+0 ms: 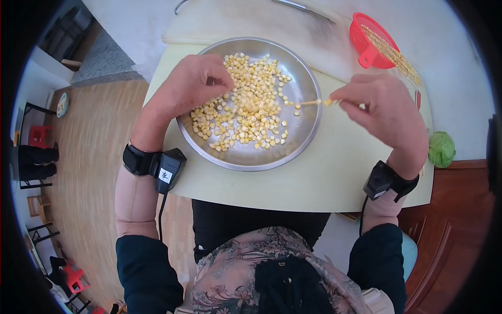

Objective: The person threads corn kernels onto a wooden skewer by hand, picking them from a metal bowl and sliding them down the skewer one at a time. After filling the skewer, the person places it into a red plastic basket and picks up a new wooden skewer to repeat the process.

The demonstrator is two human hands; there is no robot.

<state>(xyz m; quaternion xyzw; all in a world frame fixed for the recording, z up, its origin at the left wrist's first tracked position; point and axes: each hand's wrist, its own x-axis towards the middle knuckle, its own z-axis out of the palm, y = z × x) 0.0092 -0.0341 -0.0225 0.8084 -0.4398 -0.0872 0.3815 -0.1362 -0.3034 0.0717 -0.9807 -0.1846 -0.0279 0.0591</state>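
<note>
A round metal pan [261, 166] stands on the pale green table [334, 178], with loose yellow corn kernels [256, 104] spread over its bottom. My left hand [201, 81] is over the pan's left side, its fingertips pinched together above the kernels; what they hold, if anything, is hidden. At the pan's right edge, my right hand [379, 102] pinches a thin wooden skewer [311, 102]. A few kernels sit on the skewer close to my fingers, and its tip points left over the pan.
A red plastic strainer [370, 42] at the back right has several kernel-threaded skewers [392, 55] lying across it. A green cabbage [442, 149] sits at the far right. Behind the pan lie a pale cloth [209, 23] and a thin metal tool [298, 8].
</note>
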